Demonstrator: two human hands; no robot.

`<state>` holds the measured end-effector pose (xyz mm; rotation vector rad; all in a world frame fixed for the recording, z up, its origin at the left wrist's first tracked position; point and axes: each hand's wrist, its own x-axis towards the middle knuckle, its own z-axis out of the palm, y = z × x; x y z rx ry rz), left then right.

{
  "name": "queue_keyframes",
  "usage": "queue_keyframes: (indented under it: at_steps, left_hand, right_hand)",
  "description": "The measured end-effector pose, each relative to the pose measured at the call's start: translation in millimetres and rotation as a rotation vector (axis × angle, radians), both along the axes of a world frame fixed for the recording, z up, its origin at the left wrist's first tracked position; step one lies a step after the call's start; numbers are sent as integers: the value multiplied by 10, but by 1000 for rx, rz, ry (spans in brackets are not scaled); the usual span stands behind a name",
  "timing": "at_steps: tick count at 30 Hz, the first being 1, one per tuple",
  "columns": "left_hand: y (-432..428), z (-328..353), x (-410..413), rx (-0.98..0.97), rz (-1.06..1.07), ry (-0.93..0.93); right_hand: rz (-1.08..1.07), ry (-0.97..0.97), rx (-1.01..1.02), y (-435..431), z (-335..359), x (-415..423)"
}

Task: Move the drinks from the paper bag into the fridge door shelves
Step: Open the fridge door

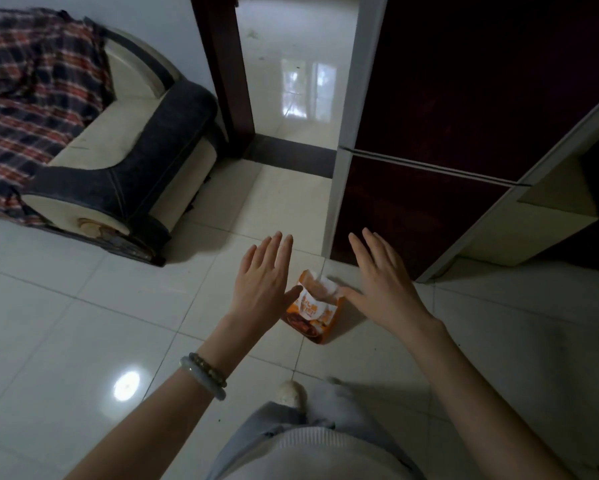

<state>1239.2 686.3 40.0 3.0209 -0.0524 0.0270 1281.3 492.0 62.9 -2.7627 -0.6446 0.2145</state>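
An orange and white paper bag (313,308) stands on the tiled floor in front of the fridge. Its top looks open, but I cannot see what is inside. My left hand (265,278) hovers above the bag's left side with fingers straight and spread, holding nothing. My right hand (381,278) hovers above the bag's right side, also flat and empty. The dark red two-door fridge (429,133) stands to the right with both doors closed, so its door shelves are hidden.
A sofa (125,161) with a plaid blanket (31,95) stands at the left. A doorway with a dark wooden frame (222,71) opens behind. A cream cabinet (533,223) sits right of the fridge. Glossy tiled floor (83,323) surrounds the bag.
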Motion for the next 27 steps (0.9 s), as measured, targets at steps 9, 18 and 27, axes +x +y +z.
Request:
queue_keyframes:
  at_steps: [9,18,27]
  left_hand:
    - [-126,39,649,-8,6,-34]
    - [-317,223,1535,-24,2,-156]
    - [-272,640,2650,-47,-106,-326]
  right_hand:
    - [13,-11,-11,-107,53,569]
    - [-49,-113,-10,-362,311,1324]
    - [-118,-293,-10,-350,832,2141]
